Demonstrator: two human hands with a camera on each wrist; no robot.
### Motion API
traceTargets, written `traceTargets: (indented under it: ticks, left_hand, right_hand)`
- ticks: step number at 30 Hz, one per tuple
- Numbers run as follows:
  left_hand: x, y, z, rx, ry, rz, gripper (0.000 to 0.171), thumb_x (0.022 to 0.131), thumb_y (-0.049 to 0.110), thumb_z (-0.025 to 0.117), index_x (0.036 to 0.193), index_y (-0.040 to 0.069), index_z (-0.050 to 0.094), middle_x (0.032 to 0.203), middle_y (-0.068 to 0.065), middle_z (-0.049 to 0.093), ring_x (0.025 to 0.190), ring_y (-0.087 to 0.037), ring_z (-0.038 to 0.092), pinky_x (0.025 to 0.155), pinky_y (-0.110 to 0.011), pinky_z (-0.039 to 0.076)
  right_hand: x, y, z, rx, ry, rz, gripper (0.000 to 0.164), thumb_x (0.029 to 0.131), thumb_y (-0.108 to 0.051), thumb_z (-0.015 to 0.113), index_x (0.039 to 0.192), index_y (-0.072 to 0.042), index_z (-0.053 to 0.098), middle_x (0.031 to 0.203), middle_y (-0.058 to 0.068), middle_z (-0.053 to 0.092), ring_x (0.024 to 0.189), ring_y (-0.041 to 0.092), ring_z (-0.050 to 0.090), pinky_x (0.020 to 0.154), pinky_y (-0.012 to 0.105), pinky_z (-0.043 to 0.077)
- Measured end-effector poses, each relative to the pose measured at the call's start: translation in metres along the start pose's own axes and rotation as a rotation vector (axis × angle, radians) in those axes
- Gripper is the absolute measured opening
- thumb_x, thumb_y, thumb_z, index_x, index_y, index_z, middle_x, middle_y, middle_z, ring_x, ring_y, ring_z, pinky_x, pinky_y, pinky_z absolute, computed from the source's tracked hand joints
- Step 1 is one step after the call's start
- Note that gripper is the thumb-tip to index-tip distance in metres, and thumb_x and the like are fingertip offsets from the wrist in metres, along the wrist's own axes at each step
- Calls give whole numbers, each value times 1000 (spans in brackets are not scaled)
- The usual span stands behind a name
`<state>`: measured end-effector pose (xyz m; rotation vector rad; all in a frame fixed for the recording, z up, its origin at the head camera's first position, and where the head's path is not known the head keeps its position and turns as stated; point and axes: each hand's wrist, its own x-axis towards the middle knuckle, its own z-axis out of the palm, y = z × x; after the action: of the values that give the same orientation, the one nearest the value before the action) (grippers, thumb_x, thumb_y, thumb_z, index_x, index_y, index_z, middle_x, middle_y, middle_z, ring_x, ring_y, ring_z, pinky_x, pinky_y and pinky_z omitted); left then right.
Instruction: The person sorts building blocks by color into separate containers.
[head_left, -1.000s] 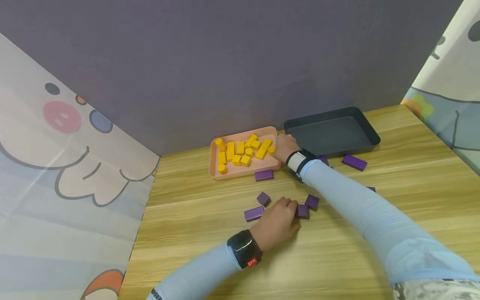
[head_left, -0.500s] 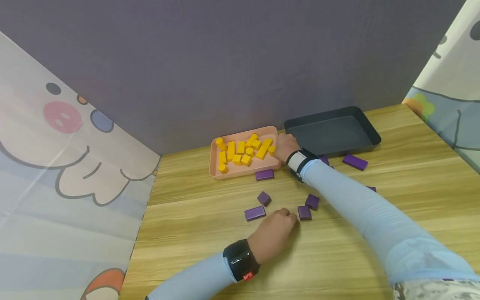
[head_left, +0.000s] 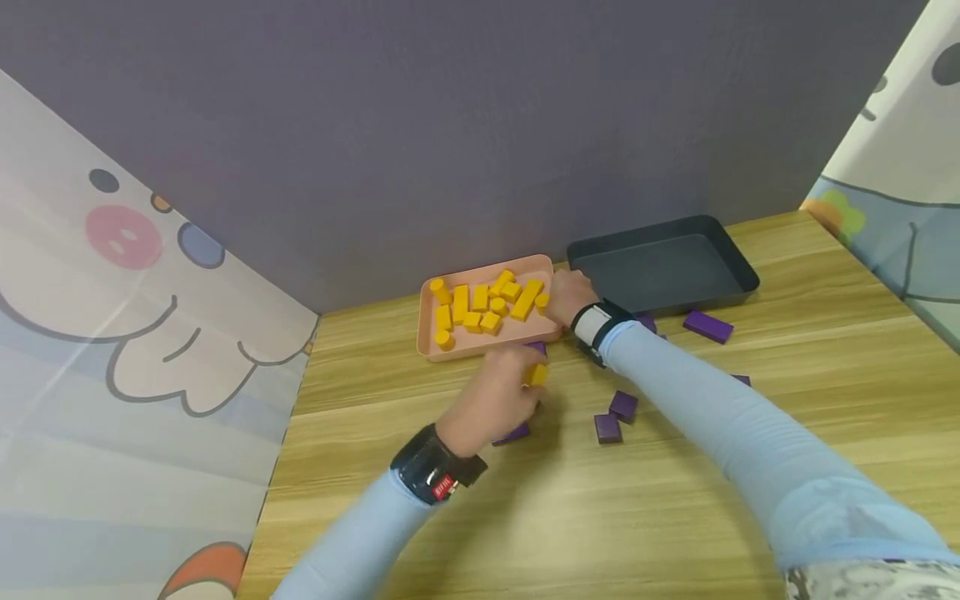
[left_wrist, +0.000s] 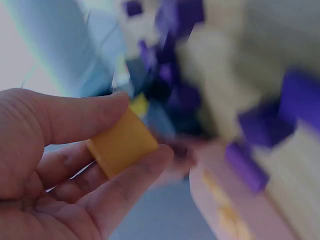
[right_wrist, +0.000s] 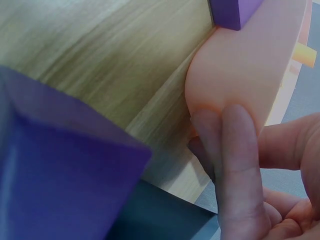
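Observation:
My left hand (head_left: 491, 400) pinches a yellow block (left_wrist: 125, 142) between thumb and fingertips, raised in front of the pink tray. In the head view this block (head_left: 536, 375) shows partly past the fingers. The pink tray (head_left: 468, 352) holds several yellow blocks and cylinders. At the tray's right end, my right hand (head_left: 572, 296) grips its wall; in the right wrist view, fingers (right_wrist: 239, 145) lie against the outside of the corner. A purple block (head_left: 510, 434) and others near it are partly hidden under my left hand.
A dark grey tray (head_left: 667, 265) stands right of the pink one, by the grey back panel (head_left: 450, 150). Two purple cubes (head_left: 608, 428) lie between my arms. Another purple block (head_left: 708, 327) lies before the dark tray, and more sit partly behind my right forearm.
My left hand has moved up and left from beside the purple cubes toward the pink tray, and a yellow block now shows in its fingers. My right hand stays at the tray.

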<state>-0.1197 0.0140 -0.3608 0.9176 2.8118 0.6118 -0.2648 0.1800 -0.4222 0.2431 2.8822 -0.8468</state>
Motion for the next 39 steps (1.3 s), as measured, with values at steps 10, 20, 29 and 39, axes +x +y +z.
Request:
traceTargets:
  ticks: [10, 20, 29, 39]
  left_hand:
    - [64, -56, -22, -40, 342, -90, 36, 82, 14, 79, 116, 6, 70, 104, -7, 73, 70, -15, 59, 59, -22, 49]
    - [94, -93, 15, -190, 246, -173, 38, 82, 13, 73, 118, 1, 69, 102, -9, 71, 59, -17, 54, 51, -23, 44]
    - [95, -99, 22, -179, 197, -188, 36, 83, 15, 75, 116, 1, 68, 81, -7, 65, 50, -14, 49, 43, -22, 39]
    - [90, -100, 23, -170, 183, -244, 34, 85, 19, 75, 114, 2, 69, 92, -7, 68, 58, -16, 54, 48, -22, 41]
  right_hand:
    - [3, 5, 3, 24, -4, -35, 21, 85, -16, 69, 98, 0, 67, 79, 14, 67, 56, 22, 66, 43, 25, 52]
    - [-2, 3, 3, 27, -2, -52, 19, 81, -14, 72, 94, -1, 68, 77, 12, 65, 57, 22, 63, 44, 24, 50]
    - [1, 0, 2, 74, -3, -32, 17, 84, -18, 70, 91, -2, 67, 72, 10, 64, 53, 21, 64, 44, 25, 52]
    - [0, -1, 3, 74, -9, 6, 23, 84, -17, 72, 99, -1, 66, 81, 13, 67, 57, 22, 66, 46, 25, 53]
